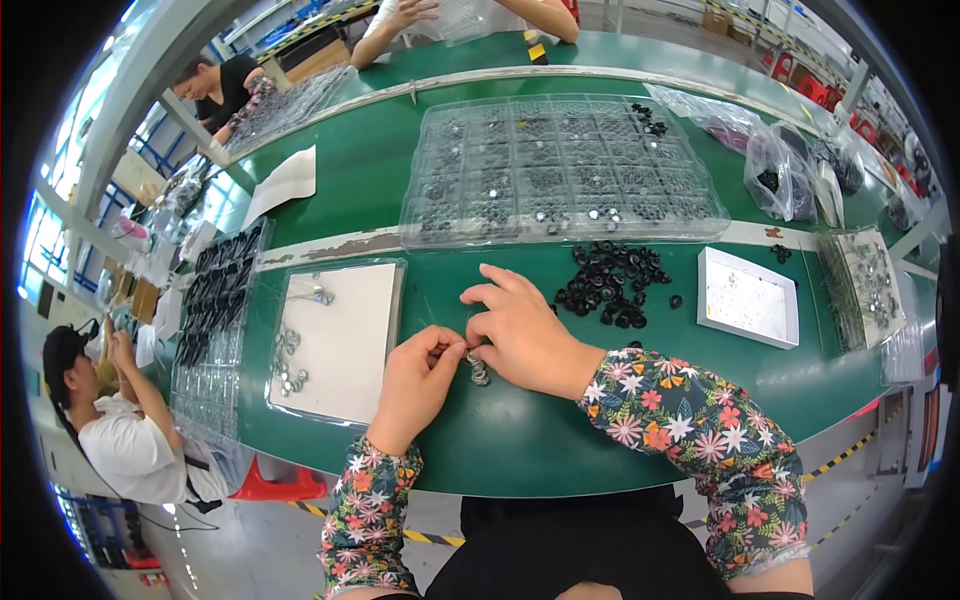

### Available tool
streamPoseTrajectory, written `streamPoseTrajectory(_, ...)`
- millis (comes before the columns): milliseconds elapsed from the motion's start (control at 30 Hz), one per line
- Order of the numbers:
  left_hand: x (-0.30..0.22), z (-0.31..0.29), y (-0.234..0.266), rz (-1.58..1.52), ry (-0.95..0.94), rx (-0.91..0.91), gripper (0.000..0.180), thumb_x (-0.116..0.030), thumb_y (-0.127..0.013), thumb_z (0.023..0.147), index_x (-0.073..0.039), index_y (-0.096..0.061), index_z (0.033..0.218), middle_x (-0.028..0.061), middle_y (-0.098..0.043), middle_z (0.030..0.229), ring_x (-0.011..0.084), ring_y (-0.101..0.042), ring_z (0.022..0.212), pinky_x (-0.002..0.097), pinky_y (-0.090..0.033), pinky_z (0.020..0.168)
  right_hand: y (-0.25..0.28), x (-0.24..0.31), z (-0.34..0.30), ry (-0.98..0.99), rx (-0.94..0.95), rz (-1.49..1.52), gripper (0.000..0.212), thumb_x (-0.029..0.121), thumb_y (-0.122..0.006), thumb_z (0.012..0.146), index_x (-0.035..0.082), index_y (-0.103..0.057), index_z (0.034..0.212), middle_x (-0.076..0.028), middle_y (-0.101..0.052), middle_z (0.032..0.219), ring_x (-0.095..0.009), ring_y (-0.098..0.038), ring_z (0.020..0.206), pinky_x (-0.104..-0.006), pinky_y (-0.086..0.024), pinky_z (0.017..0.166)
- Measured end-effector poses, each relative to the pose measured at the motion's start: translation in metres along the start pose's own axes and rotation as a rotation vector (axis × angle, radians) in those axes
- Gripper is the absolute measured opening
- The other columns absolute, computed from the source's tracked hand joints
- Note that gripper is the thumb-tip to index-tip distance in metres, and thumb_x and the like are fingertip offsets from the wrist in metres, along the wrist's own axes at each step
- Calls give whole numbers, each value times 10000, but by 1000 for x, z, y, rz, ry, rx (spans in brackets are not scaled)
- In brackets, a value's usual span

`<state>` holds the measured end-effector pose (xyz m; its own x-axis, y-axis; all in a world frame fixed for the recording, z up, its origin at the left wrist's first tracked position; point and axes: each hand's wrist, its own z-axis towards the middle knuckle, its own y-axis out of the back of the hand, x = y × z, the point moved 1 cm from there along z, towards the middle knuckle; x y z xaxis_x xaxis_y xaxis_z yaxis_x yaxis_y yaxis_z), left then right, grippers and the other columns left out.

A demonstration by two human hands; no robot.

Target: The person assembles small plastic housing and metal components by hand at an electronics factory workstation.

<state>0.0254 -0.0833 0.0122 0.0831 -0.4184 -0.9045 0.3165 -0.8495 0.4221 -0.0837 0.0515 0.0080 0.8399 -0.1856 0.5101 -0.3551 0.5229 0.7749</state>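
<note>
Over the green table, my left hand [412, 388] is closed in a pinch. My right hand [530, 335] meets it at the fingertips, thumb and forefinger bent together and the other fingers raised. What lies between the fingertips is too small to make out. Just below them is a little cluster of silvery metal parts [479, 371], and faint thin wires show above my left hand. Beside my left hand lies a clear tray with a pale sheet [345, 335], bearing several silvery parts [290, 362] along its left side. Loose black rings [610, 285] are heaped beyond my right hand.
A large clear compartment tray [560, 165] of small parts spans the far side. To the right are a white box [748, 298], plastic bags [785, 170] and a tray of silvery parts [868, 285]. Black parts [215, 290] fill a left tray. Other people sit left and opposite.
</note>
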Motion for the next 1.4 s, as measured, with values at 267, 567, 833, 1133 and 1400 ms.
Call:
streamPoseTrajectory(267, -5, -1, 4, 237, -84, -71, 71, -53, -611, 856, 18, -609, 859, 136, -635, 761, 257, -616, 627, 323, -492, 585, 18, -15, 2, -62, -38, 85, 101, 136, -733, 720, 69, -659, 737, -123, -596, 1180, -389, -434, 1247, -451, -381, 1021)
streamPoseTrajectory(567, -67, -2, -2, 611, -556, -499, 386, -60, -748, 708, -49, -605, 1067, 164, -529, 1156, 323, -534, 1036, 405, -468, 818, 69, -12, -11, -368, -2, 575, 120, 158, -726, 768, 55, -713, 828, -125, -598, 1209, -212, -564, 1079, -346, -421, 940)
streamPoseTrajectory(833, -89, 10, -47, 328, -681, -122, 266, -41, -773, 682, -55, -635, 909, 65, -626, 811, 253, -613, 765, 354, -476, 669, 91, -4, -50, -605, -88, 1230, 156, 123, -660, 856, -14, -714, 907, -138, -573, 1231, -146, -545, 1064, -316, -397, 942)
streamPoseTrajectory(1133, -87, 10, -64, 305, -715, -78, 260, -35, -774, 693, -63, -685, 936, 65, -644, 846, 237, -622, 751, 320, -483, 649, 92, -9, -72, -568, -193, 1275, 166, 147, -671, 853, -15, -705, 870, -122, -563, 1217, -90, -568, 901, -252, -449, 796)
streamPoseTrajectory(1400, -65, 10, -70, -497, -163, 96, 154, 27, -652, 837, 29, -641, 991, 123, -680, 947, 142, -646, 790, 258, -526, 694, 95, -13, -78, -553, -373, 1342, 109, 86, -664, 845, -8, -671, 899, -103, -558, 1205, -100, -576, 955, -272, -446, 876)
